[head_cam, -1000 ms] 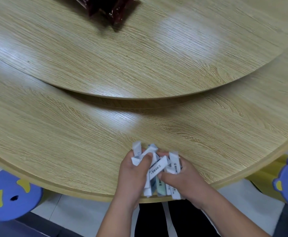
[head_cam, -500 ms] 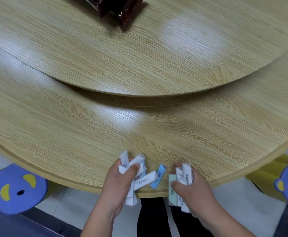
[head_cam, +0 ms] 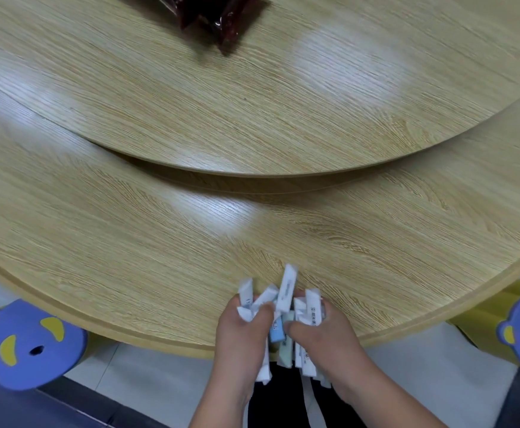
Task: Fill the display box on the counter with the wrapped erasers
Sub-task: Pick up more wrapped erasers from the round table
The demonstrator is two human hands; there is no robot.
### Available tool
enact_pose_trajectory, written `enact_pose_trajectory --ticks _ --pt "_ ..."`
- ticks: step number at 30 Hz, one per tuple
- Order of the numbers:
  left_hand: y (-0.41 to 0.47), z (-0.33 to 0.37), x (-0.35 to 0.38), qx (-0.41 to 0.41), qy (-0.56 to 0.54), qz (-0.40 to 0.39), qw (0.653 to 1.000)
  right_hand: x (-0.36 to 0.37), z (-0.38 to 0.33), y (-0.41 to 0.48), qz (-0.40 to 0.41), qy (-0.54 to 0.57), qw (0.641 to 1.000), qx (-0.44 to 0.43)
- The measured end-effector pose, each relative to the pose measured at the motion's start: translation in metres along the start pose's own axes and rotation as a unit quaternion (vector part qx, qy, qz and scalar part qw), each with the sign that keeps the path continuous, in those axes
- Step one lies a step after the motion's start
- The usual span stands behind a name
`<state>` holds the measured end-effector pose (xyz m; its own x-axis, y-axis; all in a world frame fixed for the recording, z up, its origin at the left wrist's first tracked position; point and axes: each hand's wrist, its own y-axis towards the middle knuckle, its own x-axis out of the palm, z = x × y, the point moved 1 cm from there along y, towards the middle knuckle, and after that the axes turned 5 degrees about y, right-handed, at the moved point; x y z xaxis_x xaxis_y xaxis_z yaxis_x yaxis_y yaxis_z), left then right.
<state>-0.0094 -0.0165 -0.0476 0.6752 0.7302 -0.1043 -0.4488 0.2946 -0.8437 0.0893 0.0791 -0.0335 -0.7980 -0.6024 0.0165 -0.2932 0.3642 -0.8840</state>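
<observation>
Right, one view only, the head camera:

1. The hands are together at the near rim of the round wooden table [head_cam: 159, 248]. The left hand [head_cam: 243, 332] and right hand [head_cam: 323, 338] curl in from either side and clamp one bundle of wrapped erasers [head_cam: 288, 287] between them.
2. The bundle is messy. White wrappers stick up at odd angles above the fingers, and a blue eraser [head_cam: 277, 332] and a pale green eraser [head_cam: 287, 350] sit low between the thumbs. Several ends hang below the table edge, over the lap.
3. The display box is not in frame, so I can't tell where it stands. The only other things on the wood are the raised turntable [head_cam: 252, 118] and the dark red packets [head_cam: 218, 20] at its far side.
4. My read of the step: squaring up the handful before it goes to the box.
5. To do it well:
   - Shift the bundle inboard, fully over the table top.
   - Tap the low ends on the wood to line them up.
   - Squeeze from both sides and cup the little fingers under the bottom.
6. Risk: the wrappers look slick, so a loose middle piece could slide out and drop to the floor near the blue bear-faced seat [head_cam: 27, 344].
7. If it won't square, split it and carry fewer per trip.
</observation>
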Motion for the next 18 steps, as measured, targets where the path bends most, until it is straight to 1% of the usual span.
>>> enact_pose_trajectory --ticks 4,10,12,15,18 --pt "-0.002 -0.001 0.004 0.006 -0.009 0.019 1.000 -0.002 0.000 0.004 -0.003 0.010 1.000 0.011" --pt "0.002 0.003 0.004 0.026 -0.013 0.032 0.999 0.003 -0.009 0.011 -0.072 -0.043 0.996 0.015" --pt "0.003 0.003 0.005 0.029 -0.017 0.038 0.999 0.002 -0.010 0.013 -0.083 -0.051 0.995 0.015" --pt "0.001 0.003 0.005 0.041 -0.023 0.063 0.997 0.001 -0.009 0.013 -0.068 -0.033 0.997 0.016" --pt "0.000 0.001 0.002 0.047 -0.046 0.105 0.992 -0.006 -0.013 0.015 -0.016 -0.003 1.000 0.024"
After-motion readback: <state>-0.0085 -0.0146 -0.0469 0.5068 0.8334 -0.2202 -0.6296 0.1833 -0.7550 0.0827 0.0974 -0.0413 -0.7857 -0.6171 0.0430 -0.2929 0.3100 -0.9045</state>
